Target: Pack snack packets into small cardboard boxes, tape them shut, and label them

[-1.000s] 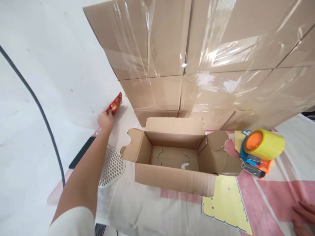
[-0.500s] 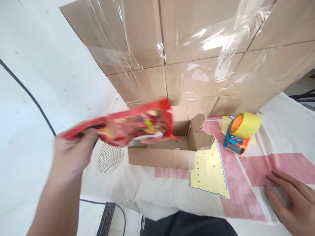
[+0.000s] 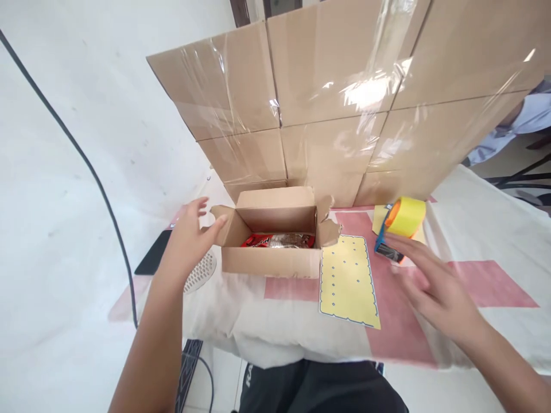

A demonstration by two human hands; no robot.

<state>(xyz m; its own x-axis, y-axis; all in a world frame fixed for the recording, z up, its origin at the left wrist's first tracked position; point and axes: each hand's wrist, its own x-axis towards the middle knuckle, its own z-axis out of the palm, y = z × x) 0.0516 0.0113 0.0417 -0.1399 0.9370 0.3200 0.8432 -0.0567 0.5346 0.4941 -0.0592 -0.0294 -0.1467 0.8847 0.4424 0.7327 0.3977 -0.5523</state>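
Tbl [image 3: 267, 327]: L hand [image 3: 187, 241] nr box [image 3: 271, 263], R hand [image 3: 437, 295] nr tape dispenser [image 3: 408, 218], fingers spread, careless R bump cd topple dispenser.

The carton [image 3: 271, 263] lies open above, a cardboard panel [image 3: 331, 74] blocking behind.

I can read the white letters "RA" on the black garment [image 3: 318, 390] over my lap; the print on the red packet [image 3: 257, 240] is too small to tell.
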